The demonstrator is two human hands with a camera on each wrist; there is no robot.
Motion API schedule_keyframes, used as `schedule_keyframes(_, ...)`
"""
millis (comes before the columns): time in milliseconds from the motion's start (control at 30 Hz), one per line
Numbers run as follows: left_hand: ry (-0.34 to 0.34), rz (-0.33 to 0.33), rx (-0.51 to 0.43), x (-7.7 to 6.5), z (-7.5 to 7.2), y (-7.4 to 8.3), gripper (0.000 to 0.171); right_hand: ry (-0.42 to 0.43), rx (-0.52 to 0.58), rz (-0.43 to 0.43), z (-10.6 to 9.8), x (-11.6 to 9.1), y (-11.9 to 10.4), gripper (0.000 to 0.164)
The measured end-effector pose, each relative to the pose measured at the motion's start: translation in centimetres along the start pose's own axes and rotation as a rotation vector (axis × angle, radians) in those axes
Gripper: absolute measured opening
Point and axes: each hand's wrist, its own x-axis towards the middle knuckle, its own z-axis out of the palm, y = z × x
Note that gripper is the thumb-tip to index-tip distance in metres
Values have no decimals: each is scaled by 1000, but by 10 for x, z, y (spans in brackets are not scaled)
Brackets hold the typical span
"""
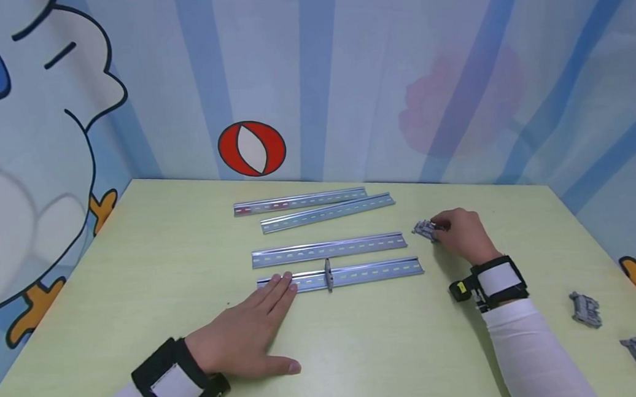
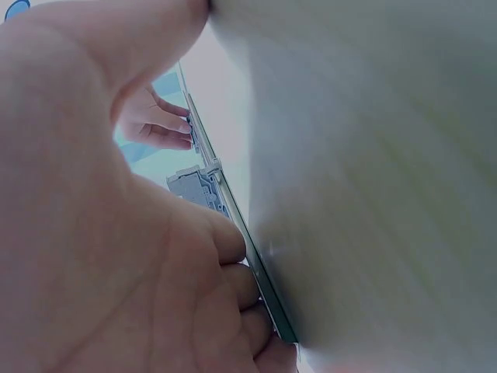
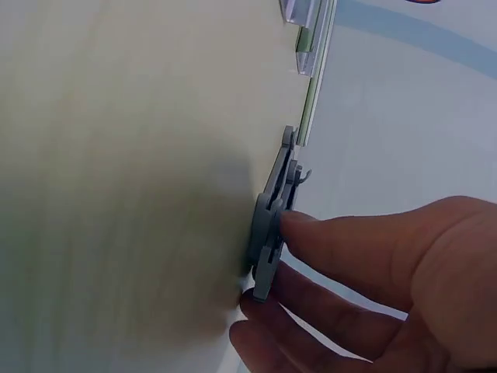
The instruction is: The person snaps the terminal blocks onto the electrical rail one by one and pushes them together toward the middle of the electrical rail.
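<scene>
Apparently pickup — right hand (image 1: 461, 234) pinches module (image 1: 424, 230), toward table's (image 1: 362, 355) back-right corner; left hand (image 1: 244, 333) flat on front rail (image 1: 375, 272) — lifting likely wants steadiness.

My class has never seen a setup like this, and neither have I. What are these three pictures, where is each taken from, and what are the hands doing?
There is no machine here, just a person's two bare hands. The wide picture comes from a camera worn on the head, looking forward and down. The other two come from cameras worn on the wrists, each looking closely at its own hand's work.

On the table lie four slotted metal rails. A thin grey clip stands across the nearest rail. The left hand rests its fingers on that rail's left end. The right hand pinches another grey clip. Two more clips lie on the right.
</scene>
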Motion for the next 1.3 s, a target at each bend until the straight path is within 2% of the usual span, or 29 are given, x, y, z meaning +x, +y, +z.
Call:
schedule_keyframes(267, 13, 7, 13, 0, 3, -1, 110, 22, -1, 34, -4, -3, -4, 39)
schedule_keyframes(567, 13, 7, 11, 1, 4, -2, 111, -3, -15, 15, -10, -7, -9, 23)
schedule_keyframes(800, 16, 5, 22, 1, 5, -2, 111, -102, -29, 25, -18, -9, -14, 30)
schedule_keyframes(1033, 20, 8, 28, 0, 3, -1, 110, -194, -30, 29, -29, -16, -23, 29)
schedule_keyframes(1167, 10, 6, 19, 1, 3, -2, 111, -247, -9, 27, -34, -20, -30, 26)
schedule_keyframes(1300, 1, 6, 10, 1, 3, -2, 111, -336, 38, 34, -37, -24, -38, 23)
